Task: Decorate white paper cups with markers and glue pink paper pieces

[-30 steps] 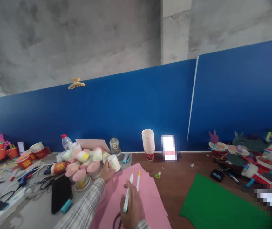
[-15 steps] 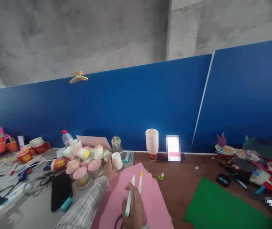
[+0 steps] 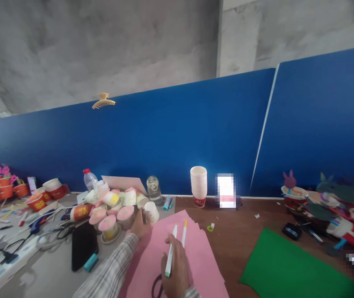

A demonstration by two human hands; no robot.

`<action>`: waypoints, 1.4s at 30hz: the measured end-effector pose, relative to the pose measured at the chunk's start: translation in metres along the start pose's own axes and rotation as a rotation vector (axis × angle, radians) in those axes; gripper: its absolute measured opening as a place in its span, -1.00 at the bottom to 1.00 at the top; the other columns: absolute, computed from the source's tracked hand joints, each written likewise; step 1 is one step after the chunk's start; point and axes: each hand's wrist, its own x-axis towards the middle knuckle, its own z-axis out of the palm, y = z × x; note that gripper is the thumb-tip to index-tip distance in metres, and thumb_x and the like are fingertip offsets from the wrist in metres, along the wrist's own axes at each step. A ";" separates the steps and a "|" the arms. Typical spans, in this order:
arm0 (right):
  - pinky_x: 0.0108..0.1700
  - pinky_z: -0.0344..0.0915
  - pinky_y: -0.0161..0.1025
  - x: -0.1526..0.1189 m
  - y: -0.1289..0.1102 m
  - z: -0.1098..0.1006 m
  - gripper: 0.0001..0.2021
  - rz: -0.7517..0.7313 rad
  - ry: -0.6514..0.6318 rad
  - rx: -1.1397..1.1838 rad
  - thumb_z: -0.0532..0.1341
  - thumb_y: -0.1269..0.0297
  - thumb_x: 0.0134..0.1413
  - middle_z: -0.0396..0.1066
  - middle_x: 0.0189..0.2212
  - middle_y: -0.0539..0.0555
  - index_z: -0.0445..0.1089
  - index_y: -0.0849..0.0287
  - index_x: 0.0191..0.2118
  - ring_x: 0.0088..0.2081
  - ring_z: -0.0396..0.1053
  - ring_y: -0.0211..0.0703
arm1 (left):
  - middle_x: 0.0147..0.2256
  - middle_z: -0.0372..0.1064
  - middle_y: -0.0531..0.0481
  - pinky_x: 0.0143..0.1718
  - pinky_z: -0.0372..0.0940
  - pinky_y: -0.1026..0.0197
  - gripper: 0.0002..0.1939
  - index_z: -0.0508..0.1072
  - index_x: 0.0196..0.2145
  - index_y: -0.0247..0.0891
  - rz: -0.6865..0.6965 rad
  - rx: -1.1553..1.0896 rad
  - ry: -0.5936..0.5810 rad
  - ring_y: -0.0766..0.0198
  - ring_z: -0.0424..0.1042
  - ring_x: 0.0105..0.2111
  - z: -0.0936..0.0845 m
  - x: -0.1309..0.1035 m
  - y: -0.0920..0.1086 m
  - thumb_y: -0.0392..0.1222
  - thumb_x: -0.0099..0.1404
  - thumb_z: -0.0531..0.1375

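Fingers of the left hand (image 3: 139,225) close around one small white paper cup (image 3: 151,212) at the near right edge of the cup pile, while the right hand (image 3: 175,271), nearer on the pink paper (image 3: 195,256), grips two markers (image 3: 177,244) pointing far, with one green sheet (image 3: 285,265) lying to the right

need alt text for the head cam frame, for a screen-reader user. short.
A person's left hand grips a small paper cup at the edge of a heap of decorated cups, while the right hand holds two markers over a stack of pink paper. A green sheet lies to the right on the brown table, before a blue partition.
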 end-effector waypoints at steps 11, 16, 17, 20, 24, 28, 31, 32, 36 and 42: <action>-0.33 0.43 -0.03 -0.002 0.000 0.000 -0.51 0.028 -0.052 0.015 0.10 0.43 -0.12 0.44 -0.35 0.09 0.13 0.06 0.03 -0.32 0.42 0.07 | -0.74 0.32 0.08 -0.45 0.34 0.01 -0.73 0.44 -0.47 -0.10 0.133 0.008 -0.105 0.06 0.38 -0.62 -0.033 -0.087 0.017 -0.02 0.07 -0.02; -0.31 0.40 -0.06 0.001 0.004 -0.002 -0.53 0.067 0.001 0.026 0.08 0.42 -0.10 0.41 -0.34 0.08 0.13 0.07 0.02 -0.31 0.40 0.03 | -0.63 0.41 0.05 -0.37 0.32 0.03 -0.81 0.42 -0.50 -0.05 0.229 -0.034 -0.234 0.06 0.40 -0.53 -0.026 -0.116 0.034 -0.18 0.02 0.01; -0.30 0.39 -0.06 0.002 0.006 -0.002 -0.54 0.071 0.011 0.043 0.08 0.42 -0.10 0.40 -0.34 0.08 0.13 0.07 0.01 -0.32 0.40 0.01 | -0.55 0.44 0.03 -0.32 0.32 0.03 -0.82 0.41 -0.51 -0.05 0.243 -0.048 -0.240 0.05 0.41 -0.44 -0.024 -0.118 0.036 -0.23 -0.03 0.02; -0.27 0.36 -0.08 0.007 0.012 -0.005 -0.55 0.124 0.057 0.100 0.05 0.45 -0.10 0.36 -0.35 0.06 0.13 0.10 0.00 -0.34 0.37 -0.04 | -0.39 0.45 0.01 -0.21 0.28 0.04 -0.77 0.40 -0.45 -0.05 0.285 -0.047 -0.275 0.04 0.38 -0.30 -0.020 -0.122 0.038 -0.29 -0.08 0.06; -0.28 0.33 -0.10 0.018 0.020 -0.012 -0.57 0.182 0.129 0.133 0.03 0.46 -0.13 0.34 -0.36 0.06 0.16 0.14 -0.03 -0.34 0.35 -0.07 | -0.41 0.42 -0.01 -0.25 0.21 0.00 -0.86 0.42 -0.43 -0.08 0.330 0.210 -0.408 0.01 0.34 -0.33 -0.018 -0.127 0.039 -0.09 -0.03 0.17; -0.31 0.32 -0.10 0.022 0.026 -0.015 -0.56 0.191 0.134 0.108 0.02 0.45 -0.11 0.34 -0.36 0.06 0.13 0.12 -0.01 -0.37 0.34 -0.08 | -0.40 0.37 -0.02 -0.28 0.14 -0.03 -0.69 0.41 -0.45 -0.09 0.395 0.374 -0.503 -0.01 0.29 -0.33 -0.017 -0.131 0.039 0.13 -0.11 0.22; -0.31 0.32 -0.11 0.022 0.030 -0.014 -0.56 0.204 0.121 0.089 0.02 0.44 -0.11 0.34 -0.34 0.07 0.13 0.12 -0.01 -0.36 0.34 -0.09 | -0.37 0.35 -0.01 -0.28 0.13 -0.01 -0.64 0.40 -0.42 -0.09 0.442 0.396 -0.540 0.00 0.26 -0.31 -0.017 -0.132 0.038 0.17 -0.13 0.22; -0.30 0.31 -0.11 0.022 0.032 -0.014 -0.56 0.207 0.123 0.082 0.03 0.44 -0.10 0.34 -0.33 0.08 0.14 0.13 -0.01 -0.35 0.34 -0.08 | -0.37 0.35 0.00 -0.28 0.12 0.00 -0.64 0.40 -0.42 -0.09 0.455 0.388 -0.549 0.01 0.25 -0.31 -0.016 -0.132 0.038 0.16 -0.14 0.23; -0.28 0.31 -0.10 0.026 0.038 -0.017 -0.57 0.194 0.165 0.078 0.04 0.43 -0.10 0.35 -0.33 0.12 0.15 0.19 -0.01 -0.33 0.34 -0.06 | -0.39 0.34 0.01 -0.27 0.13 0.02 -0.76 0.40 -0.43 -0.08 0.502 0.325 -0.566 0.06 0.25 -0.33 -0.014 -0.135 0.041 0.04 -0.08 0.24; -0.30 0.33 -0.06 0.031 0.040 -0.020 -0.55 0.197 0.195 0.109 0.05 0.45 -0.11 0.35 -0.34 0.07 0.15 0.09 0.00 -0.33 0.35 -0.04 | -0.36 0.35 0.01 -0.22 0.11 0.01 -0.85 0.41 -0.36 -0.05 0.564 0.253 -0.622 0.09 0.26 -0.32 -0.016 -0.140 0.049 -0.10 0.16 0.06</action>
